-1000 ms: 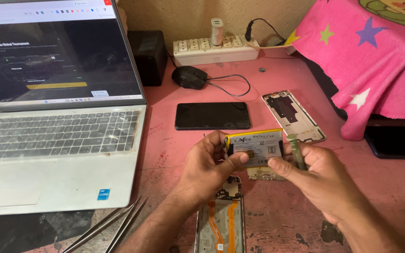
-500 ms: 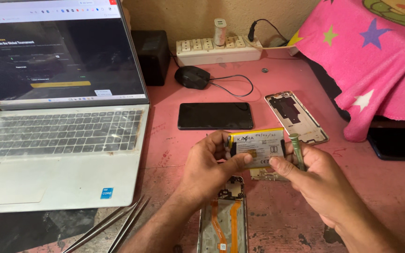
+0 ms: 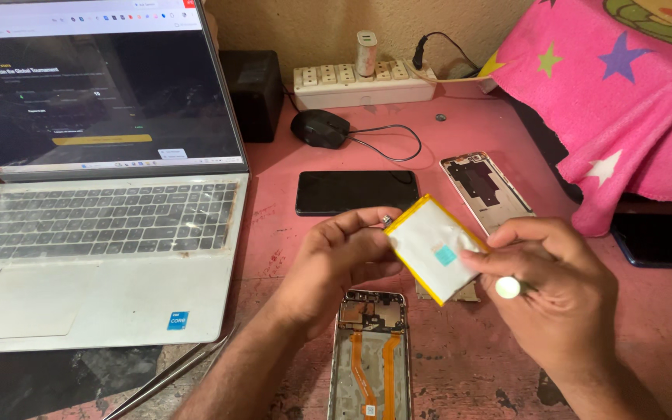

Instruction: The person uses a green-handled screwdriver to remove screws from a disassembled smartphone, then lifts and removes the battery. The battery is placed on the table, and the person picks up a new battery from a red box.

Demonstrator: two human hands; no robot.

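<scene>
Flat white rectangular phone battery with a yellow edge (image 3: 435, 247), held tilted in the air above the pink desk (image 3: 460, 365), just over the opened phone frame with orange flex cables (image 3: 371, 354). Left hand (image 3: 336, 268) pinching the battery's upper left corner between thumb and fingers; right hand (image 3: 558, 292) with its grip pressed onto the right edge, also carrying a slim tool with a round white end (image 3: 508, 287) (kind hard to tell). Probably light, thin and fairly stiff, yet soft-cased and easy to dent or puncture; best taken by the edges, never bent or squeezed across the face. Small metal tab at the top corner likely delicate. Nearby: black slab phone (image 3: 357, 191), bare phone back cover (image 3: 486, 189), black wired mouse (image 3: 320, 128), open silver laptop (image 3: 99, 233), metal tweezers (image 3: 169, 377).
</scene>
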